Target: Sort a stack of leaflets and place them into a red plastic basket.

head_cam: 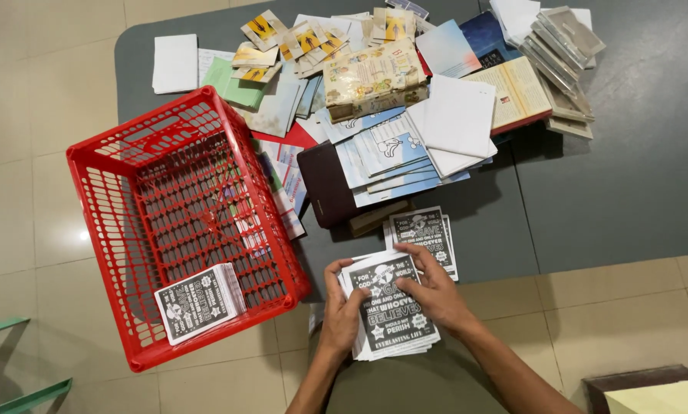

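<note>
Both my hands grip one stack of black-and-white printed leaflets (390, 316) at the near edge of the grey table (635, 176). My left hand (342, 310) clasps the stack's left side. My right hand (434, 290) lies over its top right corner. A second, smaller pile of the same leaflets (427, 234) rests on the table just beyond my right hand. A third bundle of these leaflets (199, 302) lies inside the red plastic basket (129, 230) at my left.
A heap of booklets, pamphlets, white papers (457, 115) and a thick illustrated book (373, 77) covers the table's far side. A dark brown book (325, 184) lies under blue pamphlets. Grey cases (562, 46) are stacked far right. Tiled floor surrounds the table.
</note>
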